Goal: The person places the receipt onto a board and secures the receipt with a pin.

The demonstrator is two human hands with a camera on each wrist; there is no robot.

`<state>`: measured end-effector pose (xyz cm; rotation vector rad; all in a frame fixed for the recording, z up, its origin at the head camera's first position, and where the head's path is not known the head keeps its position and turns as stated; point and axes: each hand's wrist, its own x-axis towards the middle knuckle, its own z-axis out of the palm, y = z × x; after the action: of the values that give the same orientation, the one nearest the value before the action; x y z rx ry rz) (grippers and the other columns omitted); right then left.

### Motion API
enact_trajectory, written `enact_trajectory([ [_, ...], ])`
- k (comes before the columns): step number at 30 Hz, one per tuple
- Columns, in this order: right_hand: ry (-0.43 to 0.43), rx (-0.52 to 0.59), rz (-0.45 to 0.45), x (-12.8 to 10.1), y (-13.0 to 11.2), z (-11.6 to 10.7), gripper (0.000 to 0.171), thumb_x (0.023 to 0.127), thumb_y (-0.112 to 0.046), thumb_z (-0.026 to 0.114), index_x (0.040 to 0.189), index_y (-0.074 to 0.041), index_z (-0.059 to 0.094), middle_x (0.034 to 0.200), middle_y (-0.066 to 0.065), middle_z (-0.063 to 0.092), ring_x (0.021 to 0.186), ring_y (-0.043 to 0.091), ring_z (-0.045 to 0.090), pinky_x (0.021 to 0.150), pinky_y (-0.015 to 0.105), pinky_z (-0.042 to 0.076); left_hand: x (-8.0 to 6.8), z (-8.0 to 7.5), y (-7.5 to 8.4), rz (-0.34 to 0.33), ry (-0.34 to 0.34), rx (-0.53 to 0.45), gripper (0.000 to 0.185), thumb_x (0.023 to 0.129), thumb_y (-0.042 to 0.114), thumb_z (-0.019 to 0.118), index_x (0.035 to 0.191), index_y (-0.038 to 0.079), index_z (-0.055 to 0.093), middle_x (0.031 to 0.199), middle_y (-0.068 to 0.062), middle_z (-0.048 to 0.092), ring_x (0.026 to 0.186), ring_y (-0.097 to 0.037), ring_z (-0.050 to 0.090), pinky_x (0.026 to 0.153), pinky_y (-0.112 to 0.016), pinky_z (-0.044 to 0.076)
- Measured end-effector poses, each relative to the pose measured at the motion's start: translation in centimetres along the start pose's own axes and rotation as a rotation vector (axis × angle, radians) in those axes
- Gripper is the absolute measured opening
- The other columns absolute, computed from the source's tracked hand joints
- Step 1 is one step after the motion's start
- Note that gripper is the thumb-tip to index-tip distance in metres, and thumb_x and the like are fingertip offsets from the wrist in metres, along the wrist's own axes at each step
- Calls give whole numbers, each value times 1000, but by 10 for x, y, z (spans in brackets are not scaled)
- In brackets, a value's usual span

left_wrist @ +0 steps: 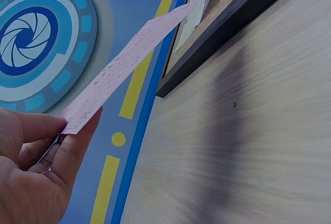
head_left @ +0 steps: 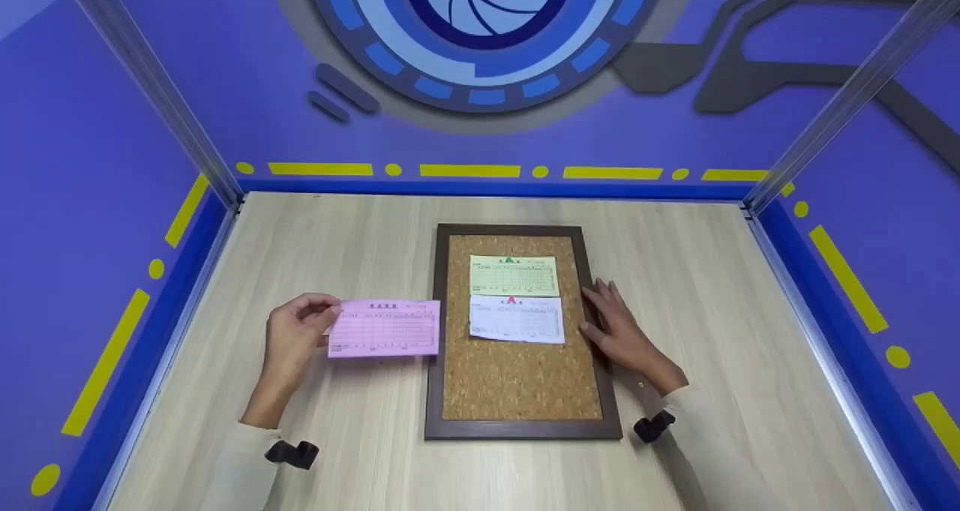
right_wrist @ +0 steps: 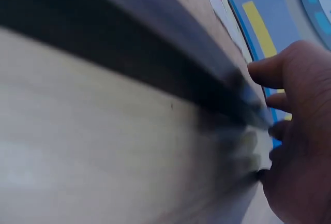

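Observation:
A pink printed form slip (head_left: pixel 384 329) is pinched at its left end by my left hand (head_left: pixel 296 338), thumb on top. The slip is raised off the table, and its right edge overlaps the dark frame of the corkboard (head_left: pixel 517 387). On the cork hang a pale green slip (head_left: pixel 514 278) with a green pushpin (head_left: pixel 509 260) and, below it, a white slip (head_left: pixel 517 320) with a red pushpin (head_left: pixel 511 299). My right hand (head_left: pixel 622 335) rests at the board's right edge, fingers loosely extended and thumb tip at the frame.
The corkboard lies on a light wood table (head_left: pixel 337 226). Blue printed panels (head_left: pixel 480 147) with yellow markings enclose the back and both sides. A tiny brass-coloured object (head_left: pixel 641 385) lies beside the right wrist. Black wrist bands (head_left: pixel 292 455) sit over pale sleeves.

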<state>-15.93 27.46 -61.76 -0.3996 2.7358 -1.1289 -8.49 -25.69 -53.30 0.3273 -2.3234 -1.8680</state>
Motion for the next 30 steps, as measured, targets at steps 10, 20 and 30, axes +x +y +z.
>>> enact_trajectory([
  [10, 45, -58, -79, 0, -18, 13, 58, 108, -15, 68, 160, 5, 50, 176, 35, 20, 166, 56, 7, 129, 75, 14, 1, 11, -2, 0, -12, 8, 12, 104, 0, 70, 113, -4, 77, 107, -19, 74, 86, -20, 70, 62, -26, 61],
  [20, 90, -93, -162, -5, -25, 22, 52, 105, -17, 74, 152, 0, 62, 171, 34, 36, 165, 58, 8, 126, 80, 9, 1, 18, 0, 0, -27, 5, 12, 103, 0, 71, 113, -4, 77, 107, -18, 74, 88, -19, 72, 63, -28, 63],
  [30, 119, -46, -312, -8, -43, 30, 46, 101, -10, 76, 142, 7, 66, 157, 33, 54, 156, 60, 33, 124, 78, 22, -1, 26, 5, 6, -40, -18, 14, 103, 1, 72, 115, -5, 77, 109, -21, 74, 86, -20, 72, 64, -26, 63],
])
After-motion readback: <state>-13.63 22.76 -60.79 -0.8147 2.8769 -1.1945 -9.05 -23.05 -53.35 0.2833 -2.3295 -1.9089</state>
